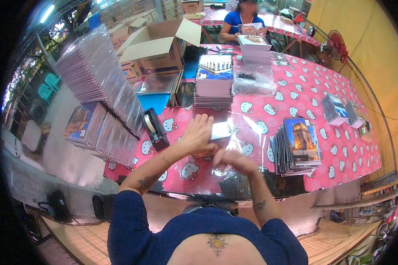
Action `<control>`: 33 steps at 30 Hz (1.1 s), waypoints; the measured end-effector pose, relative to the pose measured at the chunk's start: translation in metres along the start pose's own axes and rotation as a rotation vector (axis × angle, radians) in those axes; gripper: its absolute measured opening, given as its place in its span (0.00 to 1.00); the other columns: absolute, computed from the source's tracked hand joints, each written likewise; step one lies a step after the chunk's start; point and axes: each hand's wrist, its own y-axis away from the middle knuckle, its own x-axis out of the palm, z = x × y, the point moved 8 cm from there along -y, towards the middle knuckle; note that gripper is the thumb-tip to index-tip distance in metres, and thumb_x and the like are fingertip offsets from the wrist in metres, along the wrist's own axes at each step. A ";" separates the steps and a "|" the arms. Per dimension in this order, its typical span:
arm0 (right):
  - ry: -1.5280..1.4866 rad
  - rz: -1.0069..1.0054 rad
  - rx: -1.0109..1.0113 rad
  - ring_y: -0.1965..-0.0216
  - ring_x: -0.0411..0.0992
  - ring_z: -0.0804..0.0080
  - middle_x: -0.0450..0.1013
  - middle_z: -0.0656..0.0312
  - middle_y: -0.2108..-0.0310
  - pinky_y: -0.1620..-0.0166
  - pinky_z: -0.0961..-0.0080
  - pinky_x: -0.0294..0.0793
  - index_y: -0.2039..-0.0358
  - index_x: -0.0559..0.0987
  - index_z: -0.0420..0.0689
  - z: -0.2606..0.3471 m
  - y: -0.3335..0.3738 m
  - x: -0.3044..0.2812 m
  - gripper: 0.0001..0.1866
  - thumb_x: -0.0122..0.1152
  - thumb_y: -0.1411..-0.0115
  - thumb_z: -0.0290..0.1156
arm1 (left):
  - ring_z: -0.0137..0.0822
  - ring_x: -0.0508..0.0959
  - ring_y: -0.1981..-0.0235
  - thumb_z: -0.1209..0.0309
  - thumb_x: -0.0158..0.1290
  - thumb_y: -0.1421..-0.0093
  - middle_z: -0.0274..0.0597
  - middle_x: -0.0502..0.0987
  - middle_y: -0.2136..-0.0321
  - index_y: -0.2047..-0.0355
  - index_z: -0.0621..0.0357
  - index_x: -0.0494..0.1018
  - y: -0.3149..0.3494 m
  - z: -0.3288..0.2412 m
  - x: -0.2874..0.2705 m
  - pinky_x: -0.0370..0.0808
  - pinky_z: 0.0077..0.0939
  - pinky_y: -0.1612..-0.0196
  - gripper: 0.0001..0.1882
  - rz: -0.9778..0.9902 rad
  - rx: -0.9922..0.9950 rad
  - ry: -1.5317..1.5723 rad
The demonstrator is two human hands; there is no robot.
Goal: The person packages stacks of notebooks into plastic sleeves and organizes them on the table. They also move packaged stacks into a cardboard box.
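Note:
My left hand lies over a small notebook in front of me, fingers stretched forward across it. Only part of the notebook shows, with a white patch at its upper right; the hands hide the rest. A clear plastic sleeve spreads shiny on the table around and to the right of it. My right hand hovers at the notebook's near right side, its fingers bent and smeared by motion; whether they pinch the plastic cannot be made out. Left of my left wrist stands a black tape dispenser.
Spiral notebook stacks stand ahead, at right and far right. A tall plastic-wrapped stack leans at left beside an open carton. Across the pink table, a person in blue holds a notebook.

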 end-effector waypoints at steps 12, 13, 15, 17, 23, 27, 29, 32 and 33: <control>-0.811 -0.636 -0.137 0.44 0.68 0.61 0.70 0.62 0.45 0.40 0.58 0.68 0.41 0.67 0.47 -0.102 0.015 -0.065 0.39 0.75 0.51 0.40 | 0.42 0.71 0.42 0.62 0.69 0.52 0.53 0.71 0.45 0.44 0.66 0.63 0.108 0.045 0.051 0.68 0.38 0.42 0.40 -0.343 -0.334 1.190; -0.458 -0.607 -0.117 0.46 0.70 0.63 0.71 0.60 0.48 0.44 0.60 0.71 0.42 0.67 0.44 -0.090 0.024 -0.088 0.36 0.74 0.49 0.35 | 0.43 0.67 0.39 0.63 0.68 0.50 0.53 0.68 0.42 0.41 0.65 0.59 0.117 0.056 0.072 0.64 0.38 0.39 0.42 -0.356 -0.334 1.227; 0.071 -0.614 0.015 0.48 0.71 0.62 0.72 0.57 0.50 0.44 0.65 0.71 0.43 0.65 0.40 -0.052 0.024 -0.096 0.43 0.79 0.56 0.36 | 0.43 0.61 0.34 0.65 0.66 0.47 0.53 0.61 0.36 0.34 0.65 0.51 0.140 0.075 0.102 0.57 0.37 0.34 0.47 -0.393 -0.369 1.295; 0.458 -0.586 0.105 0.45 0.68 0.60 0.70 0.55 0.48 0.43 0.69 0.67 0.43 0.64 0.40 -0.039 0.021 -0.094 0.50 0.83 0.64 0.40 | 0.43 0.57 0.32 0.66 0.64 0.45 0.54 0.59 0.35 0.33 0.65 0.49 0.128 0.067 0.076 0.55 0.37 0.33 0.46 -0.410 -0.296 1.326; 0.122 -0.400 -0.078 0.40 0.63 0.68 0.69 0.60 0.44 0.40 0.71 0.62 0.41 0.69 0.43 0.025 -0.001 -0.086 0.25 0.58 0.37 0.37 | 0.41 0.71 0.42 0.66 0.54 0.37 0.52 0.74 0.46 0.45 0.65 0.71 0.080 0.042 0.006 0.63 0.32 0.38 0.23 -0.603 -0.339 0.888; 0.023 -0.705 -0.085 0.52 0.72 0.72 0.76 0.64 0.56 0.48 0.71 0.68 0.54 0.79 0.43 0.087 0.000 -0.091 0.12 0.56 0.34 0.35 | 0.36 0.75 0.49 0.66 0.53 0.37 0.45 0.78 0.52 0.50 0.65 0.75 0.113 0.086 0.003 0.68 0.30 0.43 0.18 -0.867 -0.504 1.107; 0.495 -0.752 -0.254 0.53 0.73 0.69 0.77 0.62 0.58 0.49 0.71 0.68 0.56 0.79 0.43 0.138 -0.001 -0.059 0.11 0.59 0.37 0.33 | 0.34 0.76 0.55 0.66 0.54 0.37 0.45 0.79 0.57 0.53 0.64 0.76 0.152 0.141 0.030 0.71 0.28 0.49 0.17 -0.803 -0.814 0.723; 0.924 -0.399 -0.261 0.52 0.72 0.60 0.76 0.55 0.57 0.49 0.66 0.69 0.56 0.78 0.44 0.155 -0.022 0.014 0.16 0.65 0.44 0.33 | 0.31 0.77 0.65 0.67 0.56 0.39 0.43 0.79 0.67 0.59 0.63 0.78 0.189 0.211 0.121 0.73 0.26 0.59 0.13 -0.559 -1.188 0.935; 1.094 -0.388 -0.282 0.51 0.72 0.59 0.75 0.56 0.57 0.48 0.63 0.68 0.56 0.78 0.45 0.153 -0.033 0.031 0.17 0.65 0.45 0.36 | 0.30 0.77 0.67 0.68 0.57 0.40 0.42 0.79 0.70 0.60 0.62 0.78 0.195 0.221 0.151 0.73 0.26 0.61 0.12 -0.515 -1.254 1.232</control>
